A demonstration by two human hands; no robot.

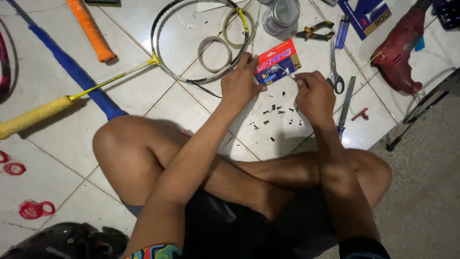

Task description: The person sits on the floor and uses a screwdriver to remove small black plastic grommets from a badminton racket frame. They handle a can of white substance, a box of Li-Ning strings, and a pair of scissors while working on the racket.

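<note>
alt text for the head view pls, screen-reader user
Seen from above, a person sitting cross-legged on a tiled floor holds a small red and blue packet with the left hand while the right hand pinches something thin at its edge. Around them lie a badminton racket, scissors, pliers, tape rolls, a red drill and small black bits.

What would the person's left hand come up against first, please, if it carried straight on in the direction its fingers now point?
The left hand points away from the body, up the tiled floor, fingertips already on the red and blue packet. Just beyond, it would probably meet the racket frame, though depth is unclear.
</note>
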